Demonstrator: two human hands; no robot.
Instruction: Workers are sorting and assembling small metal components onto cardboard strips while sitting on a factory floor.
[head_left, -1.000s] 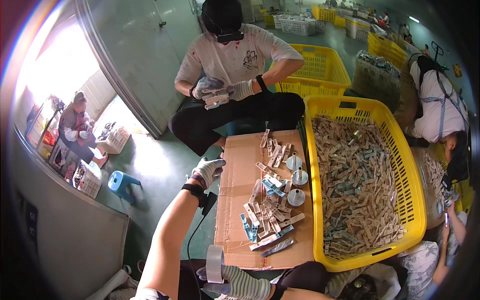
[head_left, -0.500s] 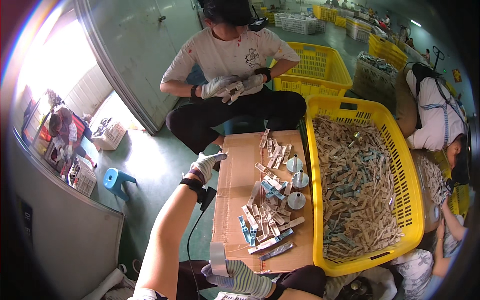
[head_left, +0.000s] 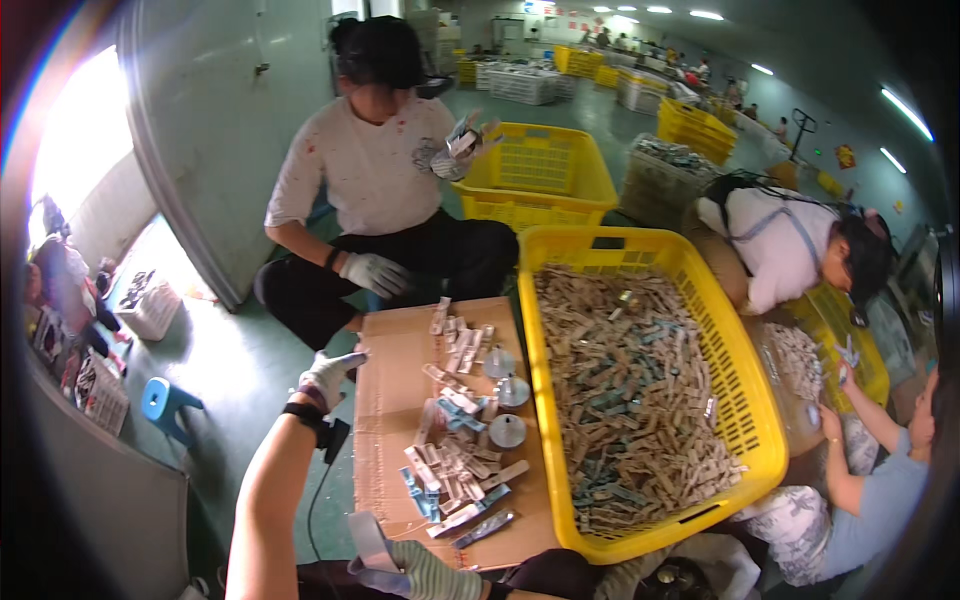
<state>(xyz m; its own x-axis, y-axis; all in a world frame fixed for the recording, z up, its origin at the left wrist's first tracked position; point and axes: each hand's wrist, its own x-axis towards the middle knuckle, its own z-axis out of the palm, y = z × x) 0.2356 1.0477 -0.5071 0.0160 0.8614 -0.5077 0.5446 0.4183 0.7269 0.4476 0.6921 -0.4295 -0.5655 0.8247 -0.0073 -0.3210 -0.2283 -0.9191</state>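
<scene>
yellow crates [head_left: 640,540]: about 5 | metal discs [head_left: 508,430]: 3 | blue stool [head_left: 163,402]: 1 | cardboard sheet [head_left: 390,400]: 1

Your left arm runs bare from the lower edge up and to the right, elbow low, wrist banded by a dark strap with a cable trailing down. Your left hand [head_left: 328,376] — in a pale knit glove — is raised at the end of it, fingers loosely spread and slightly curled, gripping nothing. Your right hand [head_left: 425,570], also gloved, sits low at the bottom edge, palm turned down — fingers curled closed, pointing left.
</scene>
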